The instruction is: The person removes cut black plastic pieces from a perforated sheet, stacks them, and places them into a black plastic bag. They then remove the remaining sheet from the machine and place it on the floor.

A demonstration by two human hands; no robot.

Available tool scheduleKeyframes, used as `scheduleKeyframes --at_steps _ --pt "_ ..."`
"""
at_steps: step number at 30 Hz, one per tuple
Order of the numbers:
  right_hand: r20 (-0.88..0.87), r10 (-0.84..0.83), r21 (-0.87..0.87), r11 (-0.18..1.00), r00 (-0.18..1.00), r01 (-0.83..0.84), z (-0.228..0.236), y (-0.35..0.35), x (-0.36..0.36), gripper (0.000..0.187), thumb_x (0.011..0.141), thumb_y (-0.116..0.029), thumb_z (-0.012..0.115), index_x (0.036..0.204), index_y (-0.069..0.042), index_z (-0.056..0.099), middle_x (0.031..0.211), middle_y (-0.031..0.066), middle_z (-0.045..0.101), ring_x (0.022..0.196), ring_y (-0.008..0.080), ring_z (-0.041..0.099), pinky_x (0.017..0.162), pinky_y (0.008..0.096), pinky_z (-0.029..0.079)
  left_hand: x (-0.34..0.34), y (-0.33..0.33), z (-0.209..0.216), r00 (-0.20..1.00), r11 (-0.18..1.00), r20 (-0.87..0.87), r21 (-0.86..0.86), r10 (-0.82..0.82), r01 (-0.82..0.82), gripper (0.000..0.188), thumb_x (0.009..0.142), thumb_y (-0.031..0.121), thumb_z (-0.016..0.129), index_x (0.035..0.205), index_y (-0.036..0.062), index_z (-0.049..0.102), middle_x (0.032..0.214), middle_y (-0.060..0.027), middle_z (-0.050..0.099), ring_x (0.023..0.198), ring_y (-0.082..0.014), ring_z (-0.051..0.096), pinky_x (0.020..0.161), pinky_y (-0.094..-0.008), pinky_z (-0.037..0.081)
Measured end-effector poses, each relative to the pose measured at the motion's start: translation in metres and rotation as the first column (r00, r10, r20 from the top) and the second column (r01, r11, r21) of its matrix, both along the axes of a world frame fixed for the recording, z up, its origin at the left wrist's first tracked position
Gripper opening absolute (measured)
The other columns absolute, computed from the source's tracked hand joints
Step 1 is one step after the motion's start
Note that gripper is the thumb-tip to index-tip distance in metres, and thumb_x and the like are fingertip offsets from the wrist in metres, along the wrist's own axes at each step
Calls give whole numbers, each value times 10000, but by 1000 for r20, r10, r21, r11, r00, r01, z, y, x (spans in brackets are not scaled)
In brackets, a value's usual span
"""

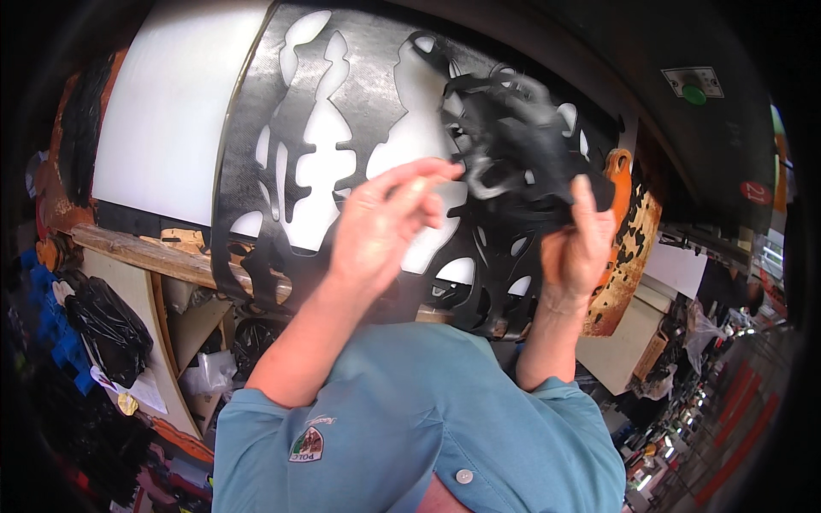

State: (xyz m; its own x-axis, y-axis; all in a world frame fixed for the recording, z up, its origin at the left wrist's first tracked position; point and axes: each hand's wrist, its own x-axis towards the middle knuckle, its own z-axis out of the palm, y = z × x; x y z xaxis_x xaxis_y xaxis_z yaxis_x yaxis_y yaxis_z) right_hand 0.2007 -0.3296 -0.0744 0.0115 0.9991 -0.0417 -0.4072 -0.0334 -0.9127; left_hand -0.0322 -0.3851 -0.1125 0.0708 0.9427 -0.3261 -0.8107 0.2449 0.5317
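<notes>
A tangled bundle of black cut pieces (513, 128), smeared by motion, is held up over the work surface. My right hand (577, 248) grips its right side, the thumb pointing up along it. My left hand (385, 222) is at the bundle's left edge, index finger stretched toward it and the other fingers partly bent. Whether those fingertips touch it I cannot tell. Beneath both hands a black textured sheet (376, 51) with curved cut-outs lies over a white board (180, 111), which shows through the holes. The sheet's lower edge hangs toward me in strips.
A wooden rail (154, 256) edges the surface at the left. An orange piece with a hole (617, 171) and a worn, pitted board (633, 256) stand at the right. Above right, a dark machine part carries a green button (694, 94). A black plastic bag (107, 329) hangs lower left.
</notes>
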Motion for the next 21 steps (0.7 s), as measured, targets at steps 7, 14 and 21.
scheduleKeyframes --at_steps 7,14,21 --pt "-38 -42 174 984 998 48 43 30 67 231 1106 -107 537 1208 19 703 1175 143 754 1033 206 735 947 358 596 -11 -11 -5 803 994 -586 52 109 -97 276 1086 87 561 1301 -60 653 1111 -121 723 889 -124 688 834 -287 577" --pt "207 -42 135 991 978 14 38 -6 -5 271 1073 -133 633 1259 49 709 1171 120 759 997 156 716 903 292 562 26 -2 46 672 964 -723 260 158 53 235 962 115 788 1094 9 625 857 20 583 729 -49 510 662 -230 468" --pt "285 143 186 962 948 -202 39 -25 -46 345 1097 -134 581 1374 64 633 1225 154 734 1077 179 687 965 311 542 30 19 48 469 876 -834 430 291 219 428 917 269 849 1023 33 507 759 -71 587 608 -176 567 570 -320 517"
